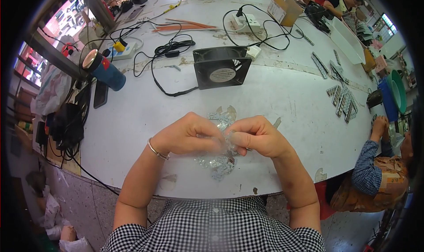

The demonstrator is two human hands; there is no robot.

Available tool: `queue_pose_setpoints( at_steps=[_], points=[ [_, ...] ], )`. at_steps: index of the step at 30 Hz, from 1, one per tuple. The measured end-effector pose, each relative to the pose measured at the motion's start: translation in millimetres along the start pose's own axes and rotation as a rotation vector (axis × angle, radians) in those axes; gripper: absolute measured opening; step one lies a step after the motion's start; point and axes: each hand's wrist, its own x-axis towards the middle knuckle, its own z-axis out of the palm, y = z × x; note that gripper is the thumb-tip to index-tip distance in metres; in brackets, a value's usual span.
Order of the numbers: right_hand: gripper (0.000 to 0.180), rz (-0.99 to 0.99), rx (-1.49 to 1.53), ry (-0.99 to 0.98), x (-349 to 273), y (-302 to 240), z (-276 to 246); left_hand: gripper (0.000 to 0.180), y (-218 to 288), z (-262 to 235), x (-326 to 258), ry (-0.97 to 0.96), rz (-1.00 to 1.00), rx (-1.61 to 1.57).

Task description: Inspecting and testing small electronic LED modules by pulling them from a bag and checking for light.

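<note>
Both my hands meet over the table just in front of me. My left hand [192, 133] has its thumb and fingers pinched together, its tips blurred; what they hold, if anything, I cannot make out. My right hand [258, 136] is closed, thumb against fingers, on a small clear or silvery piece [229, 141] whose kind is too small to tell. Under and around the hands lies a loose pile of small silvery pieces [221, 167], partly hidden by my fingers.
A black square fan [222, 69] stands ahead, its cable running left. To the left are a blue tumbler [106, 71], a phone [100, 94] and a power strip [121, 51]. Silvery strips [342, 99] lie at the right. Co-workers sit at right [373, 172] and far right.
</note>
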Motion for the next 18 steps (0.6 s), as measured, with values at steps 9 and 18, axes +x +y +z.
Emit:
queue_pose_setpoints(
  at_steps=[9, 18],
  points=[
    [0.018, 0.023, -0.301, 0.51, 5, 8, 3, 0.03, -12, 21, 12, 0.541, 0.133, 0.501],
    [0.019, -0.115, -0.581, 0.481, 7, 16, 2, 0.032, -12, 19, 16, 0.466, 0.344, 0.902]
  ],
)
